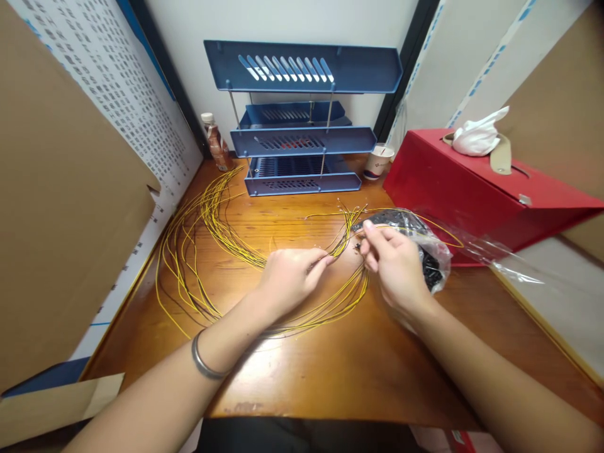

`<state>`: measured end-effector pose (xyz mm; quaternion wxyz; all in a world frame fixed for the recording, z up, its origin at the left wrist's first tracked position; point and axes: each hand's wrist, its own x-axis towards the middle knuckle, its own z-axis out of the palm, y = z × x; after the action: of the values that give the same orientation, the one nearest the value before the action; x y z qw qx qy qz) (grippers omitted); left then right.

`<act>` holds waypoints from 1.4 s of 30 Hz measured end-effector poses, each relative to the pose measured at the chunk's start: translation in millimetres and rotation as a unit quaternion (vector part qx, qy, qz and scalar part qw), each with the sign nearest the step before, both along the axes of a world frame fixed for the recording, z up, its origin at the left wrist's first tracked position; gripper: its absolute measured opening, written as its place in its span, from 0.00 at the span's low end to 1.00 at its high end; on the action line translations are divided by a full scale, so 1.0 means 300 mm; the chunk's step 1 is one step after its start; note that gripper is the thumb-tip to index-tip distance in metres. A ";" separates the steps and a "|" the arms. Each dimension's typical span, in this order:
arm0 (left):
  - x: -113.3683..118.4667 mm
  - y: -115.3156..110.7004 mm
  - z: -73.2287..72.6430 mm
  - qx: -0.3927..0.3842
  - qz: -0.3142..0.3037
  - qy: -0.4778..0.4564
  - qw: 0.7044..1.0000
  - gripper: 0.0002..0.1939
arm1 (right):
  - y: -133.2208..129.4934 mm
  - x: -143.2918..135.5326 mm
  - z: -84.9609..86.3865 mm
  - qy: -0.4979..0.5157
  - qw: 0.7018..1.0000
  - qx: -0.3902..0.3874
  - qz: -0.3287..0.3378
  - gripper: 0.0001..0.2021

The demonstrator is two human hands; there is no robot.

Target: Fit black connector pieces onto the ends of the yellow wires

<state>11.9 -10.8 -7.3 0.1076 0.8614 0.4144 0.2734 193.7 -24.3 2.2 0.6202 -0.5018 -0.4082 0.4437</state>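
Observation:
Yellow and black wires [236, 246] lie in a wide loop over the left and middle of the wooden table. My left hand [295, 277] pinches a bunch of them near the middle, thumb and forefinger closed on it. Loose wire ends fan out just beyond these fingers. To the right, my right hand [389, 255] is closed, with a thin yellow wire [438, 224] at its fingertips that arcs off to the right. Under and behind this hand sits a clear plastic bag [436, 251] of small black parts. A few tiny dark pieces lie left of the right fingers.
A blue tiered tray rack [302, 184] stands at the back, between a drink bottle [217, 143] and a paper cup [378, 162]. On the right is a red box [453, 189] with a white tissue [479, 135] on top. Cardboard [61, 189] rises at the left.

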 end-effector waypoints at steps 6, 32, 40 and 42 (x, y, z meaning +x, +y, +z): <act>-0.002 0.002 -0.006 -0.006 -0.010 -0.006 1.000 0.13 | -0.019 -0.019 0.007 -0.096 0.991 -0.004 0.090 0.19; -0.040 0.128 0.026 -0.341 0.132 -0.545 0.755 0.11 | -0.034 -0.033 -0.002 -0.092 0.993 0.024 0.076 0.18; -0.073 0.151 0.045 -0.327 0.182 -0.585 0.719 0.14 | -0.066 -0.064 -0.004 -0.150 0.974 -0.002 0.169 0.20; -0.077 0.153 0.048 -0.330 0.189 -0.578 0.722 0.11 | -0.066 -0.065 -0.010 -0.160 0.971 0.001 0.178 0.20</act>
<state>-11.3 35.2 7.0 0.5497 0.3502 0.4898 0.5791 174.3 -44.2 -0.9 0.4585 -0.4849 -0.5855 0.4603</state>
